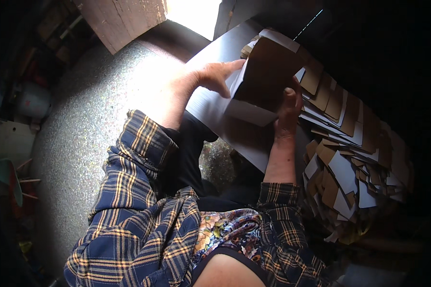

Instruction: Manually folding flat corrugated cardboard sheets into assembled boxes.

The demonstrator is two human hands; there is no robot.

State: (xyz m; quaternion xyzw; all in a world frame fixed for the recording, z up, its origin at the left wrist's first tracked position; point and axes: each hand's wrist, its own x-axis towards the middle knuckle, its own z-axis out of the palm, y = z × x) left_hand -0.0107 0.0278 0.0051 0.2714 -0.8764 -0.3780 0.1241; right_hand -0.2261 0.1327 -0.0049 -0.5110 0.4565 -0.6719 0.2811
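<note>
A small cardboard box (270, 71), brown on the face toward me and white on its side panels, stands tilted over the white tabletop between my hands. My left hand (210, 79) presses on its white left side, with fingers and thumb spread along the edge. On the right side, my right hand (288, 112) grips the box near its lower right corner, thumb up; part of these fingers lies in shadow. A white flap shows at the box's lower edge. Its far side is hidden from me.
A long overlapping row of flat brown and white cardboard pieces (347, 119) runs along the right, spilling into a loose heap (337, 177). Under my work lies the white table (208, 107). Wooden boards (122, 19) stand at the back, beside bright light. Speckled floor (76, 129) spreads at left.
</note>
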